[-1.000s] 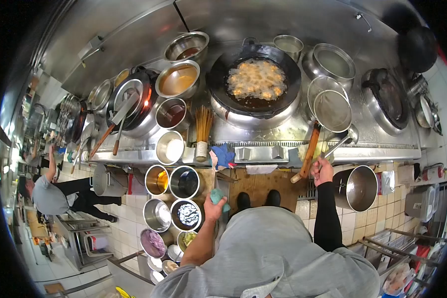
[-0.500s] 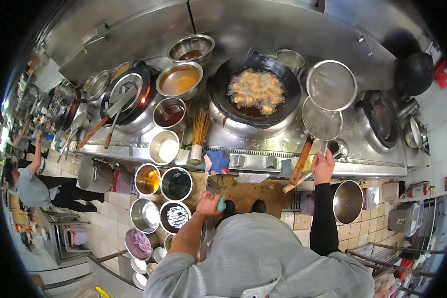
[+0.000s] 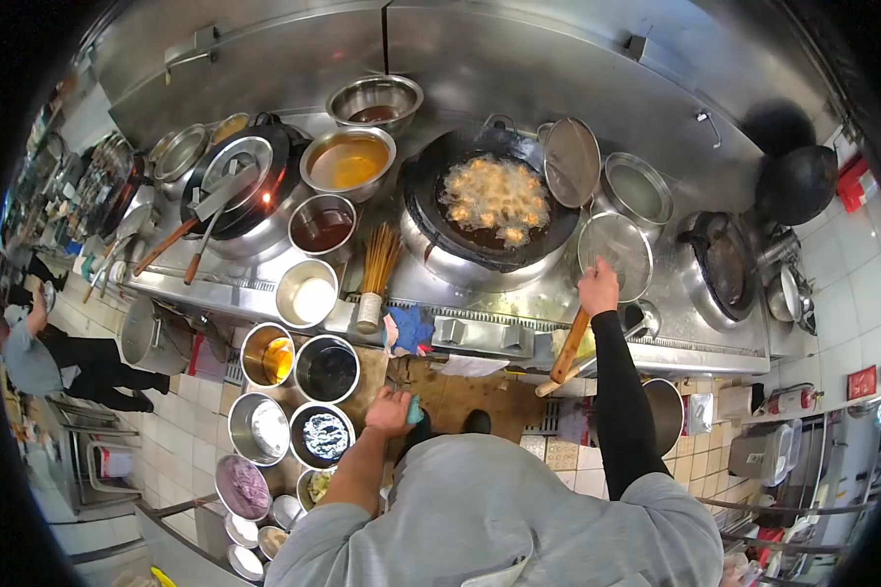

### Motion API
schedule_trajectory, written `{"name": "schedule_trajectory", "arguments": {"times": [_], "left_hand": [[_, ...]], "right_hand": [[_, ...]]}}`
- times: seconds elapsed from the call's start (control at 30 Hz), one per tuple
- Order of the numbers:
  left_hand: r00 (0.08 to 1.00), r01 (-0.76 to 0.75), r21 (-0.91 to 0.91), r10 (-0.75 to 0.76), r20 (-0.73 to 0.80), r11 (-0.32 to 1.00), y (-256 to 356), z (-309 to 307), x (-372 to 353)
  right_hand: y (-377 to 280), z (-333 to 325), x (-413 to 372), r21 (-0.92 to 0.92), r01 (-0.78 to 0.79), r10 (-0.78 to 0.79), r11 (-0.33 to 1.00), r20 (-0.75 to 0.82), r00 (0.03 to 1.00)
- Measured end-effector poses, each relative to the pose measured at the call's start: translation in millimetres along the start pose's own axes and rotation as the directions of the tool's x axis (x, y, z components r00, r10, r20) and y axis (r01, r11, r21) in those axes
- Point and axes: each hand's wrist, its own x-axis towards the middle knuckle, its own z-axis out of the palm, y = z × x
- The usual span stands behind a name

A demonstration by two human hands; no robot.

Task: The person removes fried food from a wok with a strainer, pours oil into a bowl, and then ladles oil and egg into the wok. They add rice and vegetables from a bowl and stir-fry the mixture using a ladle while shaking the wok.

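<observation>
My right hand (image 3: 598, 287) is closed round the handle of a round mesh strainer (image 3: 571, 161), which is tilted at the right rim of the black wok (image 3: 426, 210). Battered pieces (image 3: 494, 199) bubble in the wok's oil. Under my right hand lies a second mesh strainer (image 3: 628, 259), whose wooden handle (image 3: 570, 350) juts past the counter's front edge. A ladle (image 3: 643, 319) sits close to it. My left hand (image 3: 390, 411) is low in front of my body, closed on a crumpled teal cloth (image 3: 414, 409).
Bowls of liquid, including an amber one (image 3: 347, 161), stand left of the wok, near a bamboo brush (image 3: 378, 269). Several sauce pots (image 3: 326, 369) are at lower left. Another burner (image 3: 719, 264) is at right. A co-worker (image 3: 34, 357) stands far left.
My right hand has moved up and left, carrying the strainer from the right side to the wok's rim. A metal pot behind it now shows. My left hand still grips the cloth.
</observation>
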Motion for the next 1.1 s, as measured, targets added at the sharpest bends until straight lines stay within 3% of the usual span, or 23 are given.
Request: {"name": "schedule_trajectory", "arguments": {"times": [0.07, 0.2, 0.27, 0.37, 0.87, 1.0, 1.1], "left_hand": [[1.000, 0.003, 0.001, -0.003, -0.007, 1.000, -1, 2, -1], [1.000, 0.011, 0.022, -0.012, 0.007, 1.000, 1, -6, 0], [1.000, 0.007, 0.024, -0.007, 0.005, 1.000, 2, -11, -1], [1.000, -0.003, 0.020, 0.003, 0.003, 1.000, 1, -11, -4], [1.000, 0.005, -0.017, -0.005, -0.026, 1.000, 4, -19, -8], [0.999, -0.006, -0.040, 0.004, -0.043, 0.999, 2, -15, -6], [0.999, -0.023, -0.039, 0.022, -0.031, 0.999, 0, -15, -5]], "right_hand": [[28, 25, 7, -0.016, 0.060, -0.060, 0.998, -0.016, 0.998], [13, 23, 0, 0.201, -0.220, 0.163, 0.955, 0.266, 0.950], [-32, 3, -12, 0.392, -0.469, 0.294, 0.791, 0.430, 0.854], [-34, 16, -7, 0.541, -0.543, 0.232, 0.642, 0.538, 0.811], [-80, 25, -12, 0.512, -0.811, 0.032, 0.283, 0.840, 0.542], [-83, 0, -14, 0.472, -0.827, 0.052, 0.306, 0.859, 0.510], [-76, 9, -11, 0.488, -0.847, 0.038, 0.212, 0.862, 0.506]]}}
